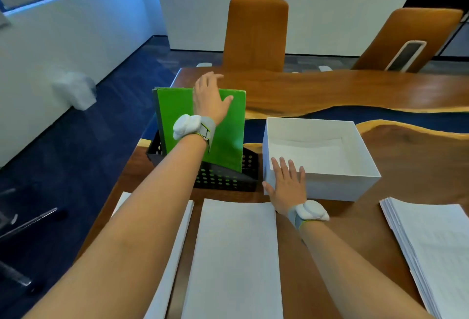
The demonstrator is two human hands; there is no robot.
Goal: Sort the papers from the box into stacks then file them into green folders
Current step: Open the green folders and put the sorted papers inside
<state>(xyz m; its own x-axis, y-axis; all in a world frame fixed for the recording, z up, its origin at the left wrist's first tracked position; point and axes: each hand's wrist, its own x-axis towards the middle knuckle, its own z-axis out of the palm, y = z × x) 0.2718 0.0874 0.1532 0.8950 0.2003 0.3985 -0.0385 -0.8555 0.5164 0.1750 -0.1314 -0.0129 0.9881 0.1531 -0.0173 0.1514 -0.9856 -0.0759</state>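
Observation:
Green folders (225, 138) stand upright in a black perforated rack (223, 179). My left hand (209, 96) reaches over their top edge, fingers behind the front folder and thumb on its face. A white box (337, 181) sits right of the rack with white paper lying flat inside. My right hand (286, 183) rests flat on the box's near left corner, fingers straight. Three paper stacks lie in front: a left stack (177, 242) partly under my left forearm, a middle stack (236, 255) and a right stack (431, 247).
The wooden table (355, 90) has a dark blue inlay band behind the box. Two brown chairs (256, 34) stand at the far side. The table's left edge runs close to the rack, with dark carpet beyond it.

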